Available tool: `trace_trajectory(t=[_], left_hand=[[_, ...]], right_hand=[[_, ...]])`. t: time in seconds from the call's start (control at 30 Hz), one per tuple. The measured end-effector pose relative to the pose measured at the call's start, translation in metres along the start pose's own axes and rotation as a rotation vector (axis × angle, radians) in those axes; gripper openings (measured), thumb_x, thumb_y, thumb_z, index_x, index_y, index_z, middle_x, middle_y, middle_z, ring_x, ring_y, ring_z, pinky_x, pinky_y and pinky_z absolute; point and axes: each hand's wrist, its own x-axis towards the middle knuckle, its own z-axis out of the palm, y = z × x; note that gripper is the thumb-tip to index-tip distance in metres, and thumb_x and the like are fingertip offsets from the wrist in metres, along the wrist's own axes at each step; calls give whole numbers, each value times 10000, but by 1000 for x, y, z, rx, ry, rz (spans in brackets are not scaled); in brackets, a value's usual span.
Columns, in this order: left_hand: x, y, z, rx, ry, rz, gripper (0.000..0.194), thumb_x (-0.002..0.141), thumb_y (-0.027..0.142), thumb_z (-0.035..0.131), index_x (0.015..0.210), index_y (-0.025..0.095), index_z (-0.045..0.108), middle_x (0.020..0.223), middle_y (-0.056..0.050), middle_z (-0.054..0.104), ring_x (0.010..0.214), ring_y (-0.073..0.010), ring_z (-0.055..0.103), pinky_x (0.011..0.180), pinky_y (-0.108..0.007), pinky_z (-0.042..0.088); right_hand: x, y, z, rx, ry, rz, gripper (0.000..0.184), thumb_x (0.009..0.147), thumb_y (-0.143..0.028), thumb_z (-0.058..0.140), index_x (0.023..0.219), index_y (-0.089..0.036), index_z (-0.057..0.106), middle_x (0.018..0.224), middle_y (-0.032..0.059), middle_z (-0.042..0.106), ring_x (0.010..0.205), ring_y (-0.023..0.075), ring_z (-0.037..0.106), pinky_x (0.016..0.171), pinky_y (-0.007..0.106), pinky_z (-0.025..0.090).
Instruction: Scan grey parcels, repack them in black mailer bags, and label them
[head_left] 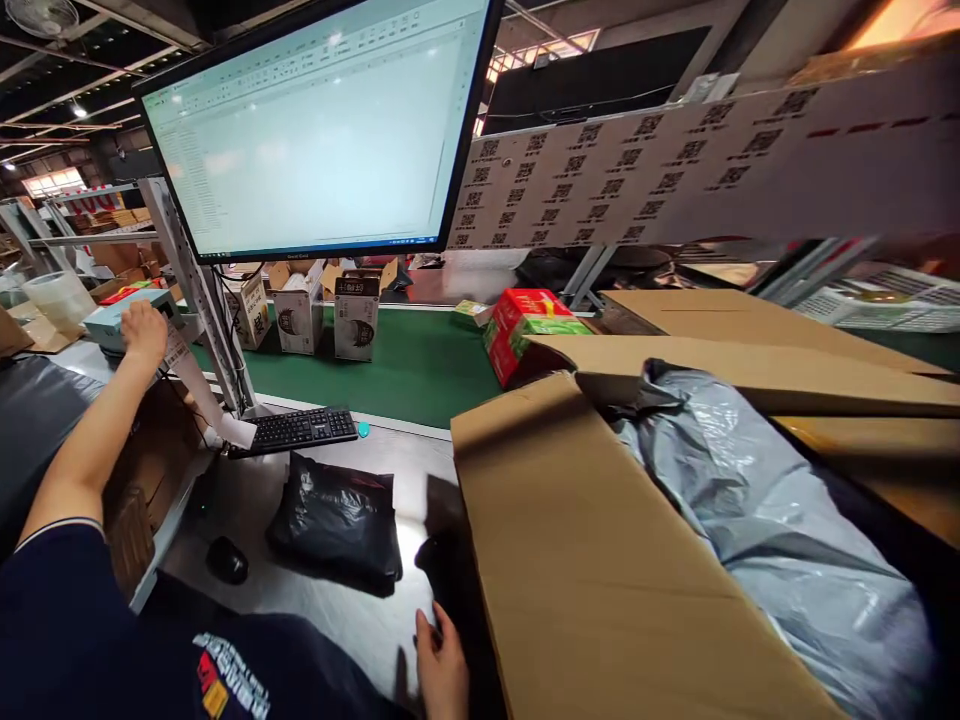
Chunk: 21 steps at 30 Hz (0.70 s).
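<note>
At the far left, my left hand (145, 335) is at the front of a pale blue label printer (105, 318), fingers bent. It closes at the top of a printed paper label strip (196, 385), which hangs down to the keyboard (304, 430). Low in the middle, my right hand (442, 660) is half closed beside a big cardboard box (600, 560). A dark shape lies just beyond its fingertips, and I cannot make out what the fingers hold. Between my hands a black plastic mailer bag (337, 520) lies flat on the metal table (255, 600).
A black mouse (226, 560) sits left of the bag. The monitor (315, 130) hangs above a green conveyor belt (409, 355) bearing several small cartons (356, 318) and a red box (517, 335). A grey plastic bag (765, 510) bulges from the cardboard box at right.
</note>
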Motion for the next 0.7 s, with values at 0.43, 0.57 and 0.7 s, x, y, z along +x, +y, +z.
trace_trajectory(t=[0.43,0.57,0.7], left_hand=[[-300,147,31,-1444,-754,357,333,982,528,634,842,228,596,1110,-71,729,1003,-192,664,896,-337,566],[-367,145,90,-1761,-989,-307,494,804,664,786,807,232,547,873,-5,664,761,-131,603,731,-290,569],[-387,136,141,-1523,-955,-423,408,893,612,665,833,244,501,907,-18,673,853,-154,678,800,-317,623]], right_hand=[[-4,-163,61,677,-492,140,621,694,-702,778,1135,-264,762,1300,109,790,1182,310,755,1013,483,635],[-4,-148,66,678,-536,249,503,621,-637,864,886,-227,742,925,60,798,826,220,737,736,357,629],[6,-127,74,490,-418,234,424,638,-610,834,751,-229,686,777,20,723,723,183,660,681,328,560]])
